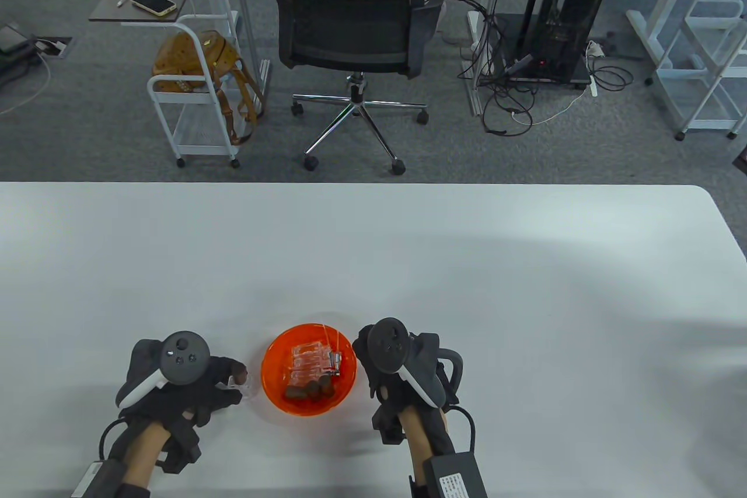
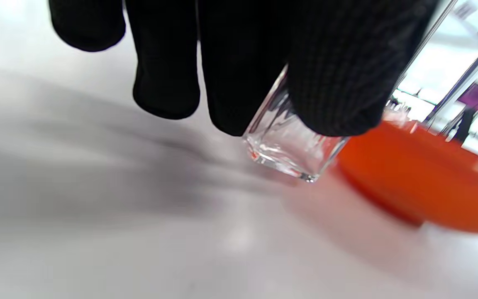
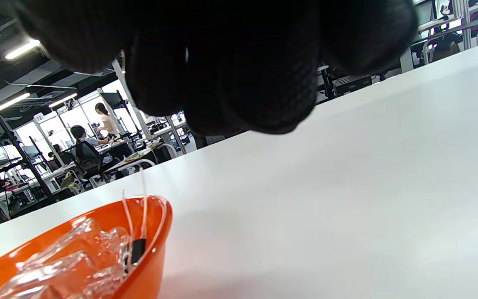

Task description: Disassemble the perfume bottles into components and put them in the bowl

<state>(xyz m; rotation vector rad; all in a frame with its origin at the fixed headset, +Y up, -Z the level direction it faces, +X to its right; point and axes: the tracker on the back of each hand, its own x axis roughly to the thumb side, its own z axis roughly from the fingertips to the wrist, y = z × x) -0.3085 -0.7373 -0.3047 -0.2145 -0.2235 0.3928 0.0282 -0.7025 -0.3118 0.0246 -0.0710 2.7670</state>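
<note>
The round orange plastic bowl (image 1: pixel 309 371) stands on the white table (image 1: pixel 408 264) near its front edge, between the two hands. It holds several clear glass bottle bodies (image 1: pixel 309 361), a few brown caps (image 1: pixel 306 389) along its near side, and thin clear dip tubes (image 3: pixel 142 207) that rise above the rim.

The left hand (image 1: pixel 192 384) sits just left of the bowl. Its gloved fingers (image 2: pixel 239 83) are curled around a clear square glass perfume bottle (image 2: pixel 293 149), held tilted with its base corner close to the table surface; whether the base touches the table cannot be told. The bottle lies just beside the bowl's outer wall.

The right hand (image 1: pixel 397 372) sits just right of the bowl, close to its rim. Its fingers (image 3: pixel 230 74) appear bunched inward in the right wrist view, and nothing shows between them; the state of its grip cannot be told.

The table surface to the far side, left and right of the hands is open.

Beyond the far table edge stand a black mesh office chair (image 1: pixel 350 25), a white wire cart (image 1: pixel 198 95) holding a brown bag (image 1: pixel 195 60), and a black computer tower (image 1: pixel 569 7) with loose cables on the floor.
</note>
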